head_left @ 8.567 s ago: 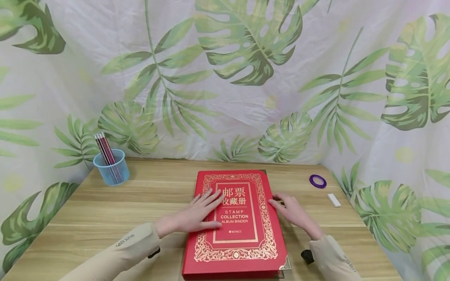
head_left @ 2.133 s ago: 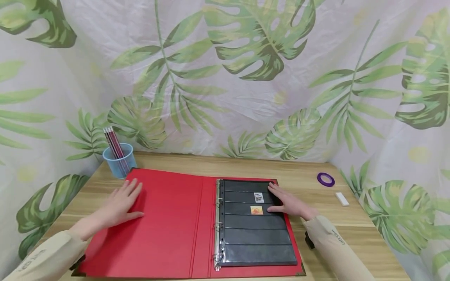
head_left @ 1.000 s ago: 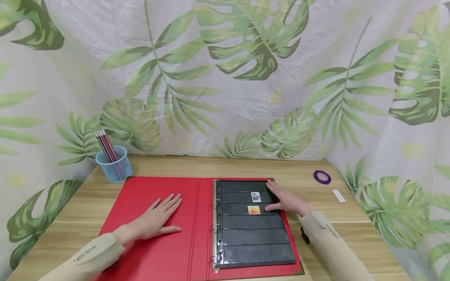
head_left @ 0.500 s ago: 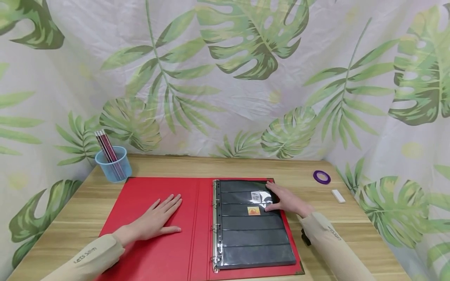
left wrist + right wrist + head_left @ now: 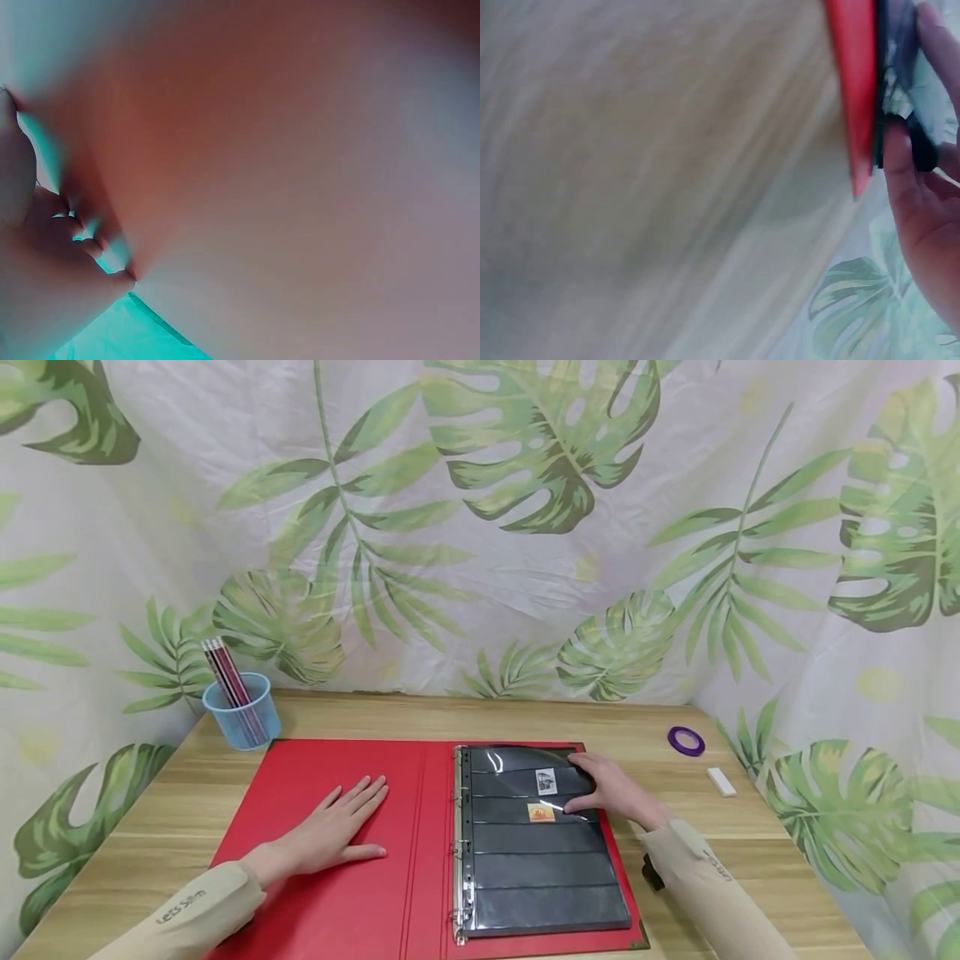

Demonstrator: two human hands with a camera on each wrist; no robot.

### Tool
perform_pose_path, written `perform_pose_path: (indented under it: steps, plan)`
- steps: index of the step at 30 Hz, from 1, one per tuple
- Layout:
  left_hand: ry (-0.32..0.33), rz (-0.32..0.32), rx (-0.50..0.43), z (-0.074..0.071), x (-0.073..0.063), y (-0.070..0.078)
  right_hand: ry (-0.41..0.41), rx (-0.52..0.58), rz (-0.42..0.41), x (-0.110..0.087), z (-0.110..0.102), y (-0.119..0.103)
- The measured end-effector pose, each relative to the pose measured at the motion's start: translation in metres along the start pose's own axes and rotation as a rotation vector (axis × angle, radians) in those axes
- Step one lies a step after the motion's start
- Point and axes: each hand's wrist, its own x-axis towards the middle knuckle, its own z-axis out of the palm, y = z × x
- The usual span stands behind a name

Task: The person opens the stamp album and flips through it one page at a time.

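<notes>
A red stamp album (image 5: 322,760) lies open on the table, its metal rings (image 5: 460,843) running down the middle. My left hand (image 5: 330,835) rests flat on the inside of the cover, fingers spread. On the right half, a black pocket page (image 5: 551,868) shows two small stamps: a grey-white one (image 5: 546,782) and an orange-yellow one (image 5: 541,812). My right hand (image 5: 618,789) pinches the page's right edge near the top corner, and the sheet bows up slightly there. In the right wrist view the thumb (image 5: 904,161) and fingers stand on either side of the dark page edge.
A blue cup (image 5: 243,718) with several pencils (image 5: 228,677) stands at the back left, close to the cover's corner. At the back right lie a purple tape roll (image 5: 686,741) and a white eraser-like block (image 5: 722,781). A leaf-print cloth (image 5: 480,568) hangs behind the table.
The album, closed at first, has been opened to the left. My left hand moved from the cover's left edge onto its middle. My right hand now bends the page's upper right edge upward.
</notes>
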Motion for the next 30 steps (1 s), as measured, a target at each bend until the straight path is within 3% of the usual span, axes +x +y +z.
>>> perform_pose_path:
  steps: [5,11,17,23,30]
  plan:
    - [-0.005,-0.003,-0.01,0.001,0.0,0.0,0.012,0.003,0.012,0.0,-0.004,-0.005]
    - [-0.007,-0.005,-0.016,0.0,0.0,0.001,0.133,0.076,-0.005,-0.002,-0.012,-0.014]
    - [-0.006,-0.01,-0.02,-0.002,-0.001,0.001,0.15,0.198,0.076,-0.005,-0.023,-0.025]
    - [-0.006,-0.012,-0.026,-0.002,-0.001,0.001,0.042,0.328,0.163,-0.007,-0.036,-0.027]
    - [-0.006,-0.013,-0.029,-0.002,0.0,0.002,-0.171,0.624,0.201,-0.01,-0.057,-0.026]
